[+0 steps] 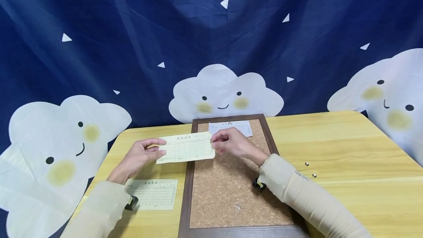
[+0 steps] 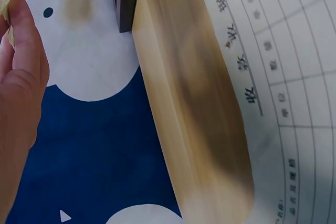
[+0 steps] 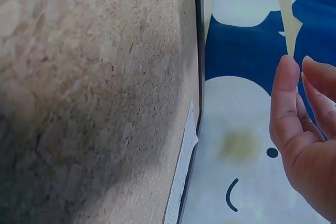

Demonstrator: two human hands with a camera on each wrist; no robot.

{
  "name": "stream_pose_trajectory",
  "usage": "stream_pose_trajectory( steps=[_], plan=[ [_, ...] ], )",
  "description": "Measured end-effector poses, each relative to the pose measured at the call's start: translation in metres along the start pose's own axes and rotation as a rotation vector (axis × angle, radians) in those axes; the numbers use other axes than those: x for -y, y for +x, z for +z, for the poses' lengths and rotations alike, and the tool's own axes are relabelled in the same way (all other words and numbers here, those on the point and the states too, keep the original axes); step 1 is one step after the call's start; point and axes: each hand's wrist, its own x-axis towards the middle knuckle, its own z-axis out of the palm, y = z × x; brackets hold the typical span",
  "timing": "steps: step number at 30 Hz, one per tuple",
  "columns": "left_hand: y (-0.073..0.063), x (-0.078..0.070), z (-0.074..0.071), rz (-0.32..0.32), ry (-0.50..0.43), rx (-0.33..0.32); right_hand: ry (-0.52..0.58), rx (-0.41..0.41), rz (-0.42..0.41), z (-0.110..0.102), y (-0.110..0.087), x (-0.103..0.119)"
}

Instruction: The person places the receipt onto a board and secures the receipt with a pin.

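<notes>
Above the left edge of the cork board (image 1: pixel 224 194), a pale yellow printed form (image 1: pixel 186 149) is held up between both hands. The left hand (image 1: pixel 142 155) pinches its left edge between thumb and fingers. At the form's right edge, the right hand (image 1: pixel 236 144) has its thumb and forefinger on the paper. In the right wrist view the form (image 3: pixel 286 14) is seen edge-on, its near end at the fingertips. A white printed form (image 1: pixel 246 127) lies at the top of the board, partly behind the right hand. Another yellow form (image 1: pixel 158 194) lies on the table below the left hand.
The board has a dark brown frame (image 1: pixel 186 197) and rests on the light wooden table (image 1: pixel 357 146). Two small shiny metal pieces (image 1: pixel 314 175) lie right of it. A small pale spot (image 1: pixel 238 207) shows low on the cork. A blue cloud-print curtain (image 1: pixel 145 28) hangs behind.
</notes>
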Motion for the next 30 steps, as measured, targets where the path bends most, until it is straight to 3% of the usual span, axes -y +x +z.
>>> stream_pose_trajectory(
  steps=[21, 30],
  plan=[
    [0.016, -0.007, 0.025, 0.031, -0.058, 0.013, -0.100, -0.106, 0.015, -0.016, -0.011, -0.008],
    [0.021, -0.007, 0.035, 0.034, -0.087, 0.031, -0.063, -0.098, 0.019, -0.024, -0.015, -0.012]
  ],
)
